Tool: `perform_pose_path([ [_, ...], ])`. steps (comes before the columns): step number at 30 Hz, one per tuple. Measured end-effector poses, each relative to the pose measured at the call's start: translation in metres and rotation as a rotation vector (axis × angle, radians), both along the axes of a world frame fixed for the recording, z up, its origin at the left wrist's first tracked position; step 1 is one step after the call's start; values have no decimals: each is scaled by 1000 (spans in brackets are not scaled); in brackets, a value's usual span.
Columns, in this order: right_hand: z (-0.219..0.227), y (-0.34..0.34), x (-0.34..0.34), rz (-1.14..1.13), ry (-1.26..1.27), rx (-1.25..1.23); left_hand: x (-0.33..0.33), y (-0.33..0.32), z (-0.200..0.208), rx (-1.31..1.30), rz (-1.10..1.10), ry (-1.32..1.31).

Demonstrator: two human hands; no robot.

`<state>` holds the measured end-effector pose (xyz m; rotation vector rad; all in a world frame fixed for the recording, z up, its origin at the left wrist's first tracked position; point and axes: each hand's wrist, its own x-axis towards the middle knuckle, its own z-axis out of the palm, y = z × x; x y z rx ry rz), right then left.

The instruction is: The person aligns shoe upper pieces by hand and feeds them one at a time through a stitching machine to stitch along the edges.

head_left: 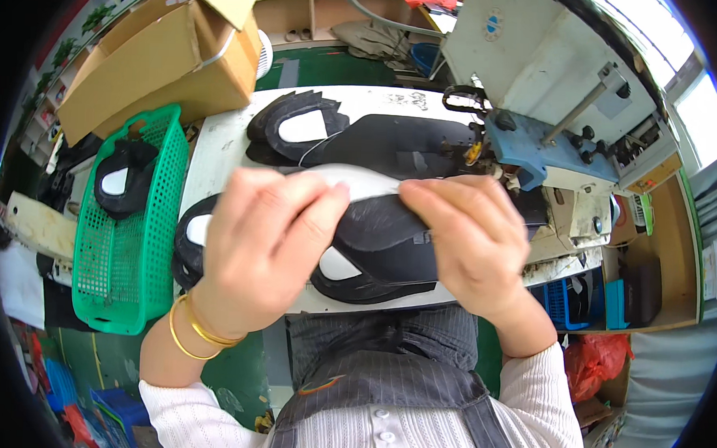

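Observation:
Both my hands pinch a black shoe-upper piece with a white inner side (378, 222), raised over the table. My left hand (267, 240) closes on its left end, thumb and fingers pressed together. At the other end, my right hand (480, 244) grips it between thumb and fingers. The white edge between the hands is slightly blurred. Beneath the held piece lie more black pieces (404, 261) with white lining. Another stack of black pieces (185, 257) is partly hidden behind my left hand. Farther back sits a layered pile of black uppers (291, 127).
A grey and blue machine (547, 144) stands at the right of the white table (219, 140). To the left, a green plastic basket (124, 271) holds a black upper (123, 176). Behind it is a cardboard box (155, 59). Blue bins (561, 302) sit low on the right.

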<state>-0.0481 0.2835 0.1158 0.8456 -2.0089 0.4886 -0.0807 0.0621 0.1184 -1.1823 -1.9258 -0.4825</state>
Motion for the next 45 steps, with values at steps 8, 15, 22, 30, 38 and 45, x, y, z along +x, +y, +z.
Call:
perform_pose_path([
  [8, -69, 0, 18, -216, -320, 42, -3, 24, -49, -347, 133, -250],
  [15, -66, 10, 3, -359, -350, 56, -38, 51, -51, -305, -12, -380],
  [22, -66, 29, 7, -409, -292, 108, -61, 75, -58, -335, -96, -282],
  [30, -64, 42, 22, -390, -310, 131, -43, 88, -52, -371, -44, -216],
  [38, -59, 39, 21, -385, -325, 186, -68, 86, -52, -391, -181, -132],
  [45, -60, 39, 20, -395, -308, 172, -73, 86, -48, -450, -260, -191],
])
